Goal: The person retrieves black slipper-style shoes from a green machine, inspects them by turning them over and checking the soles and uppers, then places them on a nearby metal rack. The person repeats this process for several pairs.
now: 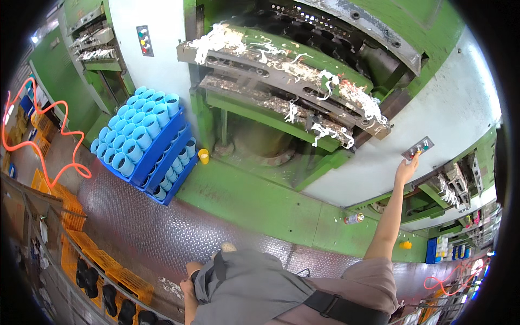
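A: Largest first. Big green steel moulding press point(303, 81), platens open, white stringy flash hanging off their edges. The rest is placed from it.

B: And the thing in hand?

A: Small grey metal control box with coloured push-buttons point(417, 148), fixed on the pale panel at the press's right side, just below the lower platen's right end. Right hand point(406, 170) is raised to it, arm stretched full, fingertips touching the box's lower edge. Fingers look extended, not wrapped round anything; too small to tell which finger presses.

B: Handling?

A: My judgement: rigid, bolted, nothing to lift. Buttons are stiff and small; meet one squarely with a single fingertip, no grip needed. A neighbouring button is the risk.

B: Left hand?

A: Left hand point(188, 283) sits low against the body, well away from the press front, by the grey clothing. Whether it is closed I cannot tell.

B: Smaller items?

A: Blue plastic crates of pale blue tubular sleeves point(143, 138) lean left of the press base; yellow cup point(203, 156) beside them; spray can point(354, 218) lies on the green base below the box.
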The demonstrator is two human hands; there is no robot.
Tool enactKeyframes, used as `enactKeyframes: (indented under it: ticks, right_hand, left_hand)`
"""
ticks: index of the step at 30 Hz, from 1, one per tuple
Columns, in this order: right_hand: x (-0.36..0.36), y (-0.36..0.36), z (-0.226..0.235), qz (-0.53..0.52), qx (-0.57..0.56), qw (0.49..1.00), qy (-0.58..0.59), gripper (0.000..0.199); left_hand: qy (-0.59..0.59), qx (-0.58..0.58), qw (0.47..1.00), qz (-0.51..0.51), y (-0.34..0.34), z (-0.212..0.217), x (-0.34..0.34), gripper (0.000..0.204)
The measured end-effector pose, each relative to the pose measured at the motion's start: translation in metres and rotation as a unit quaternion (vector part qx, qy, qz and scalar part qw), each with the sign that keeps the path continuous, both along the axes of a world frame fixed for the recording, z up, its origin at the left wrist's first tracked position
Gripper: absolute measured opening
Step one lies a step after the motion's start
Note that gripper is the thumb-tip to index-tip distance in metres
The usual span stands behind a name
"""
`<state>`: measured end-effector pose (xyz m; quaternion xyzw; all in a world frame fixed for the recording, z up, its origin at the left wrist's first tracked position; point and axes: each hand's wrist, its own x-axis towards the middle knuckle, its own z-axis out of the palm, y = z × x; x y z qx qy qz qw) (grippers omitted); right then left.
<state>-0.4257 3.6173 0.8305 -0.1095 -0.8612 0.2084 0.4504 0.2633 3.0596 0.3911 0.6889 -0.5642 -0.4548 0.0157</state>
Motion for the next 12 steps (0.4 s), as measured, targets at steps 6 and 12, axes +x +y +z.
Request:
enactKeyframes:
  ticks: [6,12]
  right_hand:
    - [-0.009,0.006,0.012,-0.005,0.027,0.999,0.025,0.066]
    - [-0.020,0.012,-0.013,0.001,-0.037,0.999,0.005,0.069]
  left_hand:
    - [0.010,-0.003,1.000,0.014,-0.012,-0.011,-0.019,0.027]
    - [0.052,0.027,0.998,0.039,-0.013,-0.013,-0.013,0.030]
